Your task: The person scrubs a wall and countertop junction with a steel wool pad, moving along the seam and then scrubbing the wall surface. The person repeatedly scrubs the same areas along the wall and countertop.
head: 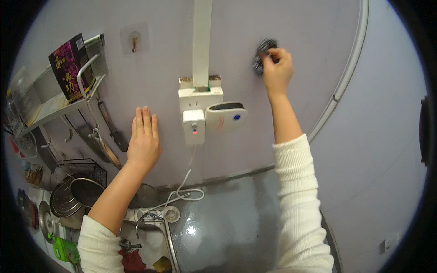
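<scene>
My right hand (278, 68) grips a dark grey, crumpled scouring pad or cloth (261, 66) against the pale wall at upper right; blur hides its exact kind. My left hand (145, 140) lies flat on the wall at left, fingers pointing up, holding nothing. Between the hands, a white wall socket box (200, 97) sits under a vertical cable trunking (202, 44). A white plug-in adapter (194, 128) with a red light and a rounded white device (226, 117) with a blue button are at the box.
At left, a metal wall shelf (56, 111) bears a dark printed box (70, 68), with utensils hanging below. A transparent adhesive hook (134, 41) is above my left hand. Lower down are a steel pot (71, 216), a sink (150, 235) and a white cable (184, 181). A pipe (350, 68) curves at right.
</scene>
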{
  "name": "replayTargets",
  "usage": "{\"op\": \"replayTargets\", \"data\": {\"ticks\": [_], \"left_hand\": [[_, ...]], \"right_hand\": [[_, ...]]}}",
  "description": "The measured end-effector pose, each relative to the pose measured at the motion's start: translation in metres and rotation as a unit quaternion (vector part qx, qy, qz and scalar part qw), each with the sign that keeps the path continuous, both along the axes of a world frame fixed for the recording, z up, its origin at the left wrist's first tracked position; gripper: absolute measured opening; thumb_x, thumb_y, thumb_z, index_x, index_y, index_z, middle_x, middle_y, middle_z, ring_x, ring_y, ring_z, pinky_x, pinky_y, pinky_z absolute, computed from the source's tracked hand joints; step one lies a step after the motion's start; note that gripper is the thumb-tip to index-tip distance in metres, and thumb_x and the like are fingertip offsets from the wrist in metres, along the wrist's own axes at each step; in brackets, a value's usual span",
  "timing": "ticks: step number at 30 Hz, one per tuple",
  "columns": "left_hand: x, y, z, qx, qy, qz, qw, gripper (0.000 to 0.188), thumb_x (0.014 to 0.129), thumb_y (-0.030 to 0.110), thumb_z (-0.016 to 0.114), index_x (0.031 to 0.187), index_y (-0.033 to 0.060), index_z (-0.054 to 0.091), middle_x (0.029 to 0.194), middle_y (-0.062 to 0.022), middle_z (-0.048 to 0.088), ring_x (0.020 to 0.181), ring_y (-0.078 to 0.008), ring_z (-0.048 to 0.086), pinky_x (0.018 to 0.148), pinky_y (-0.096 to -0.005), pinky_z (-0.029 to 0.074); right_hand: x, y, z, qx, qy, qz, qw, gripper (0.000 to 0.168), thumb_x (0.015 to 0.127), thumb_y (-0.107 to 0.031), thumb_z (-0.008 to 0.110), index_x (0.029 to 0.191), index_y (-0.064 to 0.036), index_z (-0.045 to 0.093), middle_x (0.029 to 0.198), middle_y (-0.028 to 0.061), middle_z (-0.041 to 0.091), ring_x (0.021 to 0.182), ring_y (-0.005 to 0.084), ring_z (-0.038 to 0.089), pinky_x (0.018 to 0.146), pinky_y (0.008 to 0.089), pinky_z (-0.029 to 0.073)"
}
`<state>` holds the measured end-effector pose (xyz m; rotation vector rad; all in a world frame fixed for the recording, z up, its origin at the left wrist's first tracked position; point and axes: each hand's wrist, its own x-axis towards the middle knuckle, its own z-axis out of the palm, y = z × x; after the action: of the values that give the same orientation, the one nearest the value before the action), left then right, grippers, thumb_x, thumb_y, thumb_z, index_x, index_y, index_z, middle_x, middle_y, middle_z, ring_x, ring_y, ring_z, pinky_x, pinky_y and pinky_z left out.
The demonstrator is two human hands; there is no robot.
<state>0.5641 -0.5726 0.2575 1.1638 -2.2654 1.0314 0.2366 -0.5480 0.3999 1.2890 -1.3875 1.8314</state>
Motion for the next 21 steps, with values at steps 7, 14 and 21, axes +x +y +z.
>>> {"op": "replayTargets", "data": {"ticks": [7, 14, 21], "left_hand": [[0.006, 0.003, 0.008, 0.033, -0.004, -0.019, 0.999, 0.060, 0.071, 0.010, 0.052, 0.128, -0.0067, 0.040, 0.139, -0.0295, 0.025, 0.131, -0.0425, 0.021, 0.107, -0.0442, 0.021], [0.004, 0.010, 0.014, 0.070, -0.002, 0.010, 0.997, 0.062, 0.071, 0.012, 0.053, 0.129, -0.0052, 0.039, 0.141, -0.0281, 0.022, 0.132, -0.0410, 0.020, 0.108, -0.0435, 0.020], [-0.004, 0.011, 0.012, 0.058, -0.007, 0.008, 0.998, 0.064, 0.071, 0.014, 0.055, 0.129, -0.0053, 0.039, 0.141, -0.0279, 0.021, 0.132, -0.0408, 0.019, 0.108, -0.0433, 0.020]], "right_hand": [[0.016, -0.001, -0.016, 0.023, 0.013, -0.023, 0.999, 0.012, 0.071, -0.010, 0.067, 0.077, -0.005, 0.058, 0.081, 0.0078, 0.055, 0.074, 0.0230, 0.056, 0.063, 0.0349, 0.045], [0.033, -0.003, -0.019, 0.059, 0.031, -0.026, 0.997, 0.010, 0.070, -0.008, 0.065, 0.078, -0.007, 0.059, 0.082, 0.0078, 0.055, 0.073, 0.0240, 0.056, 0.066, 0.0368, 0.046], [0.005, -0.012, -0.016, -0.057, 0.079, -0.021, 0.995, 0.011, 0.069, -0.009, 0.066, 0.079, -0.009, 0.062, 0.086, 0.0053, 0.057, 0.078, 0.0233, 0.057, 0.069, 0.0355, 0.046]]}}
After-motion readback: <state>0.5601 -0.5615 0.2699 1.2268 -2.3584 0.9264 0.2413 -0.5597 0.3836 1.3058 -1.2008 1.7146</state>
